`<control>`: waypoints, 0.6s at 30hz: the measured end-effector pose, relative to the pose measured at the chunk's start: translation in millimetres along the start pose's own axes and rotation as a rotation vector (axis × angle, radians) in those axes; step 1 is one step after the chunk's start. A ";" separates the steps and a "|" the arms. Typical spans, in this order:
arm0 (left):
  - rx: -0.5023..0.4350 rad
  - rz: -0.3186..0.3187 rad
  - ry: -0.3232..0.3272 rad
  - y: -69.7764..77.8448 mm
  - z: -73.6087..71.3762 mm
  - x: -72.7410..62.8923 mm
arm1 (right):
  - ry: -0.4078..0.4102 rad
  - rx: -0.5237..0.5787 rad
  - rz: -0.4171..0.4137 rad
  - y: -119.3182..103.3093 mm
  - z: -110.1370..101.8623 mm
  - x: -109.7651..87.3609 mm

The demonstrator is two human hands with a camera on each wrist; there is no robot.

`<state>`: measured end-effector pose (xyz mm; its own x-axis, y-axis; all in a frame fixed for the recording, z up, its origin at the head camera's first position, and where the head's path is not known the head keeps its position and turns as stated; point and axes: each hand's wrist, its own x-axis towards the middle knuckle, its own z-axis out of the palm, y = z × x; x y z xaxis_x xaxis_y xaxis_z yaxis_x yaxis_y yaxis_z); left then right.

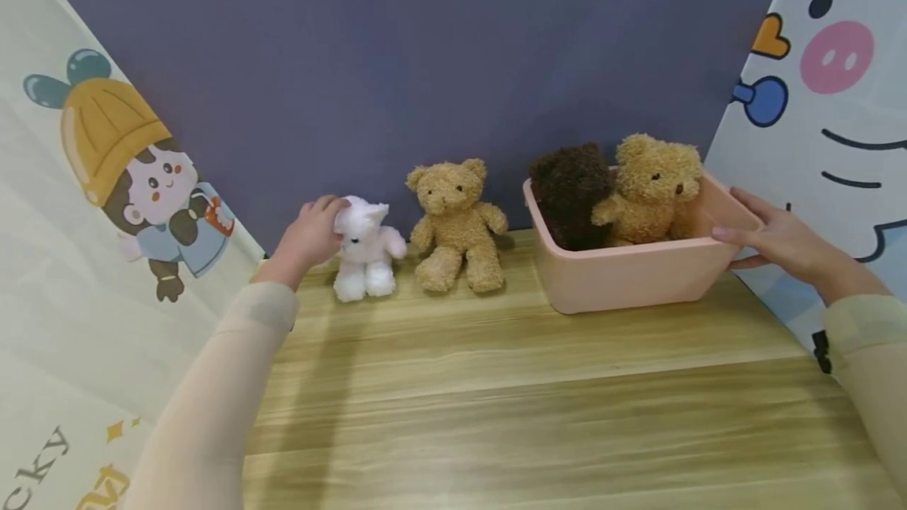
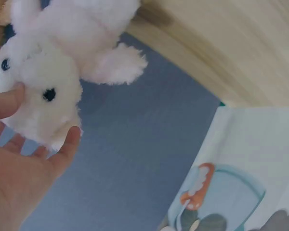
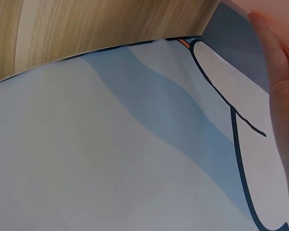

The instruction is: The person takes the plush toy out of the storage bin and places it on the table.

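Note:
My left hand (image 1: 312, 230) grips the head of a white plush toy (image 1: 364, 254) with pinkish paws, which sits on the wooden surface against the back panel. In the left wrist view the thumb lies on the toy's face (image 2: 36, 96) and the fingers reach round the top of its head. At the right, my right hand (image 1: 786, 242) holds the end rim of a pink plastic bin (image 1: 631, 278), thumb over the edge. Inside the bin are a dark brown plush toy (image 1: 570, 187) and a tan teddy bear (image 1: 645, 203); the bin hides their lower parts.
Another tan teddy bear (image 1: 457, 215) sits upright between the white toy and the bin. A dark grey-blue panel (image 1: 425, 46) stands behind the row. Printed cloths (image 1: 142, 195) hang at both sides, close to the arms. Wooden planks (image 1: 510, 400) stretch across the front.

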<state>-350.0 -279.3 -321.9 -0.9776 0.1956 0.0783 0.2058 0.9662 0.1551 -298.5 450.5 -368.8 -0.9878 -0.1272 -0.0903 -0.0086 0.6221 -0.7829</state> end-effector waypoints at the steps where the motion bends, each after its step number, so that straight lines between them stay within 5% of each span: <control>1: 0.009 -0.016 -0.004 -1.6 2.0 2.4 | 0.001 0.001 0.001 -0.1 -0.1 -0.4; 10: -0.103 -0.122 0.003 -9.2 14.5 18.2 | 0.008 0.007 -0.001 -1.0 -0.3 -2.0; 18: -0.123 -0.226 0.026 -14.2 27.3 18.7 | 0.012 0.007 0.000 1.3 0.8 0.7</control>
<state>-372.4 -284.8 -349.5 -0.9982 -0.0289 0.0529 -0.0123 0.9568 0.2904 -299.2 450.6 -370.4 -0.9896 -0.1176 -0.0830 -0.0072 0.6165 -0.7874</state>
